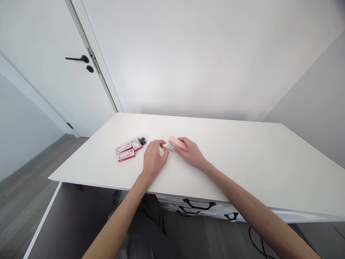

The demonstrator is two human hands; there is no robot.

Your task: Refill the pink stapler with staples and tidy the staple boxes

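Bare forearms (pixel 115 219) are stretched over the white table (pixel 242 162), where a pink block (pixel 177 142) is grasped by the right hand (pixel 192 153) beside a small patterned piece (pixel 170 146), though whether that piece is pinched by the left hand (pixel 154 156) just beside it cannot be told.

Right hand (pixel 191 153) grips a pink block (pixel 177 141), white patterned piece (pixel 170 146) beneath. Left hand (pixel 155 156), fingers curled, sits at the piece's eight o'clock; contact unclear. Three red-and-white boxes (pixel 126 155) lie at that hand's nine o'clock, black object (pixel 141 140) at their two o'clock.
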